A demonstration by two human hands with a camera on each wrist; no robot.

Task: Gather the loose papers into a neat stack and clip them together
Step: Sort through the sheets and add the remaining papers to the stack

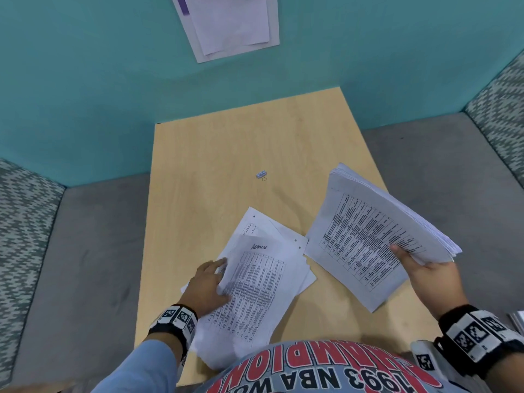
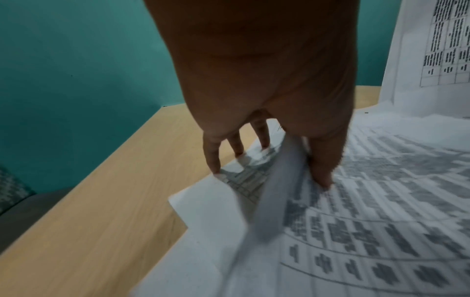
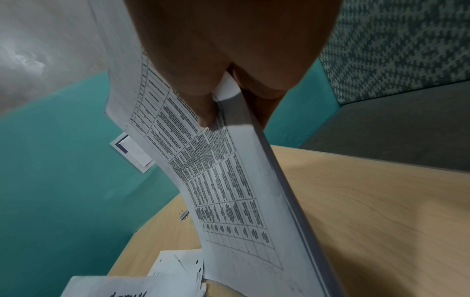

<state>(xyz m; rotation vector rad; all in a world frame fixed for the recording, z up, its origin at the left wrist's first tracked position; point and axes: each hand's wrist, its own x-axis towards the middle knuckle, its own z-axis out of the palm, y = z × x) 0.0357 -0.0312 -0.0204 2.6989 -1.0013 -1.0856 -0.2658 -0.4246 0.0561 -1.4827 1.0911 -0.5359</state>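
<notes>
Head view, left to right
Left hand [image 1: 208, 282]: thumb on top, fingers [image 2: 212, 158] under the left edge of the loose sheets [image 1: 256, 282], pinching and lifting that edge; blurred in the wrist view.
Loose sheets: fanned, unaligned, flat on the wooden table [image 1: 204, 171], directly right of the left hand; top page carries a printed table and a handwritten word.
Binder clip [image 1: 261, 174]: alone on the table, beyond both hands, well apart from the sheets.
Paper stack [image 1: 365, 239]: thick, tilted, raised off the table, just right of the loose sheets.
Right hand [image 1: 431, 275]: grips the stack's near corner, thumb on the top page, fingers underneath.
</notes>
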